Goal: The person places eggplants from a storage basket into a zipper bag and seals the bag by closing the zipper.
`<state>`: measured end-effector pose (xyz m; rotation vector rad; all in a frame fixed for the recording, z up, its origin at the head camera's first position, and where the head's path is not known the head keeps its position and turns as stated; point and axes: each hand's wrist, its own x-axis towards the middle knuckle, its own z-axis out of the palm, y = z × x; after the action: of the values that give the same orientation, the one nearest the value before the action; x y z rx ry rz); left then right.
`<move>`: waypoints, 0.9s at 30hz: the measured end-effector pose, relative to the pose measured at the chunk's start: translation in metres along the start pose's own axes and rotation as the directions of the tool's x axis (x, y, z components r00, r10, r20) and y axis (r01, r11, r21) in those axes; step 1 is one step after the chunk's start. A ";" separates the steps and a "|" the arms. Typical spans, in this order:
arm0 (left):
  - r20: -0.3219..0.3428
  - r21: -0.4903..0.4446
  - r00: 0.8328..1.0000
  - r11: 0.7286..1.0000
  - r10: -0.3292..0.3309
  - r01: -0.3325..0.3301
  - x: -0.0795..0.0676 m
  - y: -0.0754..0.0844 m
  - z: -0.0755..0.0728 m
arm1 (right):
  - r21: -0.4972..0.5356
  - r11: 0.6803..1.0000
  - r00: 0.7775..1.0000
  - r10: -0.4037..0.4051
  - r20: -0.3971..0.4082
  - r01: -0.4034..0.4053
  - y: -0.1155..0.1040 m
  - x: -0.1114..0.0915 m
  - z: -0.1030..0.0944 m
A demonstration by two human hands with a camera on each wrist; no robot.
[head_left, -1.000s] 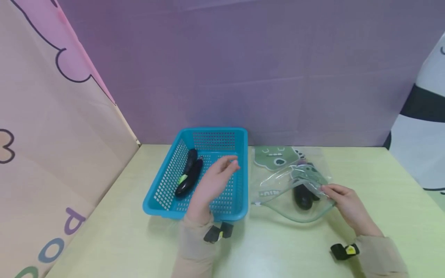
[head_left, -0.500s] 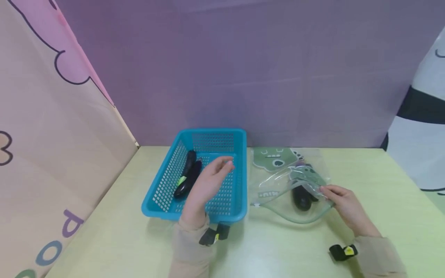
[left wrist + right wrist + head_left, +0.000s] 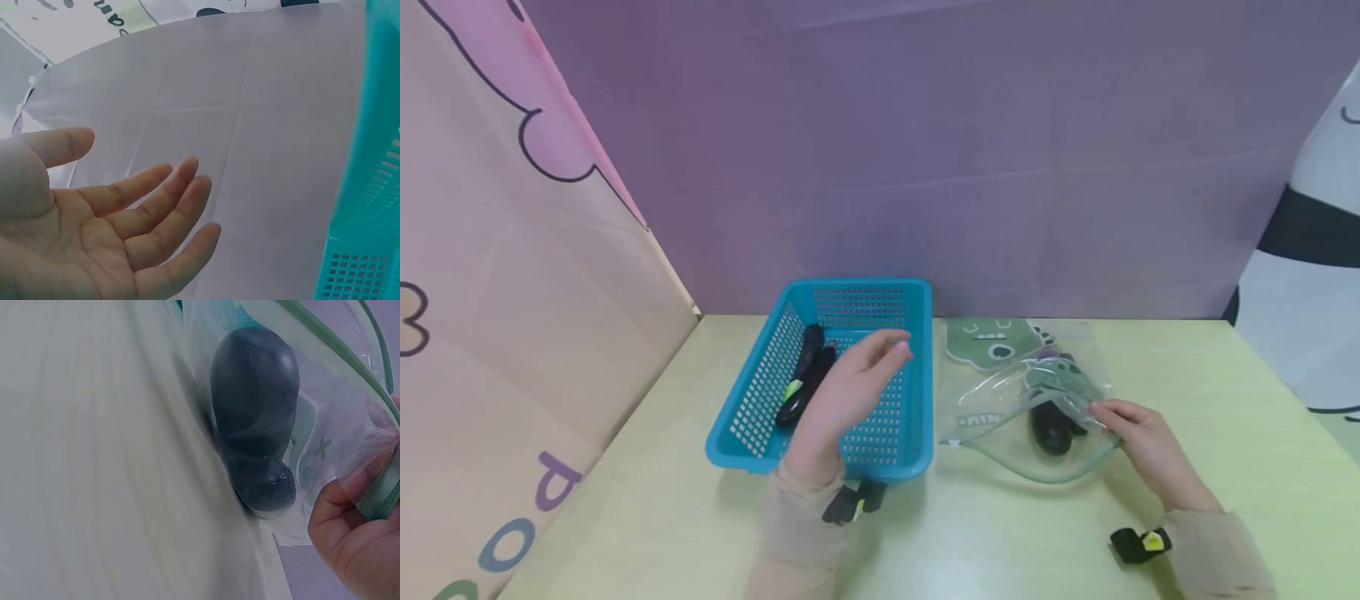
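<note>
My left hand (image 3: pixel 850 387) hovers over the blue plastic basket (image 3: pixel 927 392), holding nothing. In the left wrist view its fingers are loosely bent and spread from the thumb. Two dark eggplants (image 3: pixel 800 402) lie along the basket's left side, partly behind that hand. With thumb and fingers, my right hand (image 3: pixel 1157 454) pinches the green-edged rim of a clear zip bag (image 3: pixel 988 387), whose mouth gapes toward me. Inside the bag lie dark eggplants (image 3: pixel 255 394); the right wrist view shows two rounded ends, and the rest is covered by the bag's print and folds.
The pale table (image 3: pixel 985 542) ends at a purple cloth backdrop (image 3: pixel 985 167). A printed cloth wall (image 3: pixel 535 308) runs along the left. The basket's raised right wall stands close to the bag. Black straps (image 3: pixel 1138 544) hang at both wrists.
My left hand has shifted slightly left and, lately, a little up above the basket. The right hand keeps its pinch on the bag's rim; the eggplants stay where they were.
</note>
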<state>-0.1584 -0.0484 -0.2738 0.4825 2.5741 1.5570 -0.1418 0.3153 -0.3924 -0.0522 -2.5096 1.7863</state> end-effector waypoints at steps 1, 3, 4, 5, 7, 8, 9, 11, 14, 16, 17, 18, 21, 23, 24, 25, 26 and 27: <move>0.006 0.003 1.000 1.000 0.002 -0.002 0.000 0.002 -0.001 | 0.009 1.000 1.000 0.002 0.001 -0.002 0.000 0.000 0.000; 0.017 0.006 1.000 1.000 0.007 -0.008 0.001 0.005 -0.004 | 0.021 1.000 1.000 0.005 0.004 -0.005 0.000 0.000 -0.001; 0.023 0.008 1.000 1.000 0.012 -0.012 0.001 0.006 -0.005 | 0.022 1.000 1.000 0.005 0.004 -0.005 0.000 0.000 -0.001; 0.028 0.013 0.999 1.000 0.020 -0.021 0.003 0.007 -0.007 | 0.015 1.000 1.000 0.005 0.004 -0.005 0.000 0.000 -0.001; 0.041 0.024 0.999 0.999 0.027 -0.028 0.006 0.008 -0.010 | 0.016 1.000 1.000 0.007 0.006 -0.007 0.000 0.000 -0.001; 0.049 0.034 0.998 0.999 0.030 -0.031 0.008 0.008 -0.012 | 0.016 1.000 1.000 0.009 0.006 -0.009 0.000 0.000 -0.001; 0.059 0.045 0.998 0.998 0.030 -0.032 0.010 0.008 -0.014 | 0.014 1.000 1.000 0.011 0.006 -0.011 0.000 0.000 -0.001; 0.075 0.069 0.997 0.997 0.026 -0.032 0.015 0.008 -0.018 | 0.004 1.000 1.000 0.015 0.008 -0.015 -0.001 0.000 -0.001; 0.091 0.099 0.996 0.995 0.005 -0.014 0.023 0.008 -0.023 | -0.012 1.000 1.000 0.023 0.009 -0.023 -0.002 0.000 -0.001; 0.097 0.112 0.995 0.994 -0.009 -0.002 0.028 0.007 -0.026 | -0.033 0.999 1.000 0.022 0.012 -0.022 -0.003 -0.001 -0.001; 0.100 0.112 0.995 0.994 -0.017 0.005 0.030 0.006 -0.028 | -0.038 0.999 1.000 0.022 0.014 -0.022 -0.003 -0.001 -0.001; 0.105 0.113 0.994 0.993 -0.026 0.014 0.031 0.006 -0.028 | -0.036 0.999 1.000 0.024 0.017 -0.024 -0.004 -0.002 -0.001; 0.115 0.118 0.993 0.993 -0.040 0.026 0.035 0.002 -0.028 | -0.037 0.999 1.000 0.019 0.018 -0.018 -0.003 -0.002 -0.001; 0.122 0.125 0.991 0.992 -0.051 0.035 0.038 0.000 -0.028 | -0.019 1.000 1.000 0.023 0.018 -0.022 -0.002 -0.002 -0.001; 0.127 0.132 0.990 0.990 -0.057 0.040 0.039 -0.001 -0.028 | -0.012 1.000 1.000 0.024 0.017 -0.024 -0.002 -0.002 -0.001; 0.131 0.137 0.989 0.990 -0.062 0.044 0.041 -0.002 -0.028 | -0.009 1.000 1.000 0.024 0.016 -0.024 -0.002 -0.002 -0.001; 0.135 0.143 0.988 0.988 -0.070 0.050 0.043 -0.004 -0.028 | -0.011 1.000 1.000 0.026 0.015 -0.025 -0.001 -0.002 -0.001; 0.141 0.141 0.987 0.988 -0.078 0.058 0.045 -0.006 -0.029 | -0.008 1.000 0.999 0.029 0.015 -0.029 -0.001 -0.002 -0.001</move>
<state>-0.2092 -0.0610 -0.2613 0.4958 2.5665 1.2786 -0.1399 0.3158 -0.3907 -0.0756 -2.5398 1.7941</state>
